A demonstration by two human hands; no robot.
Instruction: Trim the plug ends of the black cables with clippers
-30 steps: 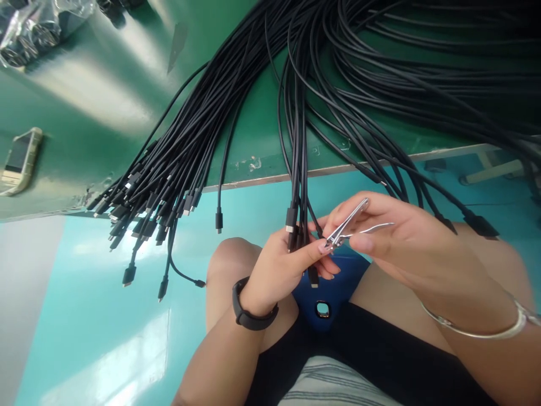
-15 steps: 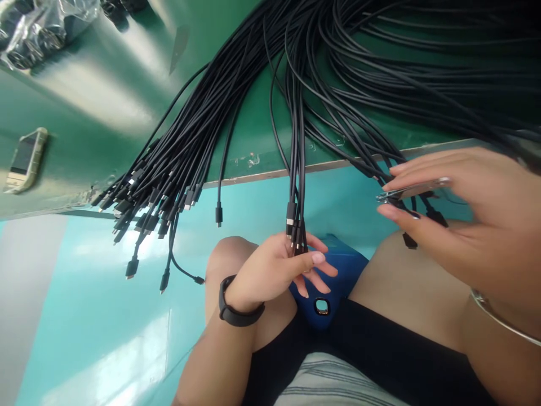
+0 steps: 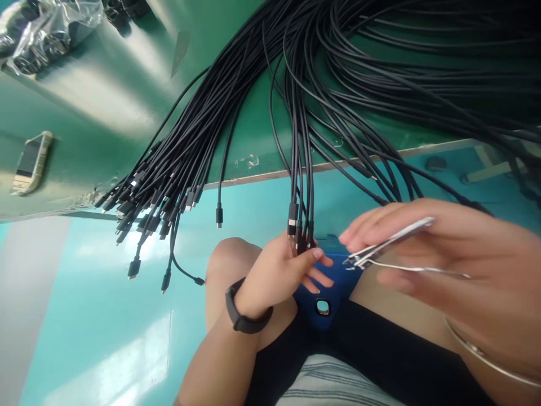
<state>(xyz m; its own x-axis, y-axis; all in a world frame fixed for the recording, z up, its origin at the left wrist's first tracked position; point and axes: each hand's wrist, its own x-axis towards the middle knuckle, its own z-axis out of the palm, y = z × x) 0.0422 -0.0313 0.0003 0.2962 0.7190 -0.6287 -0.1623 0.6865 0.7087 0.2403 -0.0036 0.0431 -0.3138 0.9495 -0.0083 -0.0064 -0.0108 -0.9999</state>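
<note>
Left hand [image 3: 274, 272] round part-hidden cables [image 3: 293, 211]; right [image 3: 469, 245], nail clipper [image 3: 393, 241]

- Your left hand [image 3: 273, 273] is partly hiding the held black cables [image 3: 293, 169].
- Your right hand [image 3: 486, 254] is appearing blurred around the nail clippers [image 3: 391, 241].
- Your bracelet [image 3: 477, 351] is crossing the right edge.
- The plastic bag [image 3: 46, 36] is crossing the left.

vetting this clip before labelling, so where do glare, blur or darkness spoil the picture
Head view: pale glare streaks the green tabletop at upper left; a bright, window-like reflection washes out the turquoise floor at lower left; the right hand looks slightly blurred; black cables sink into darkness at upper right.
</note>
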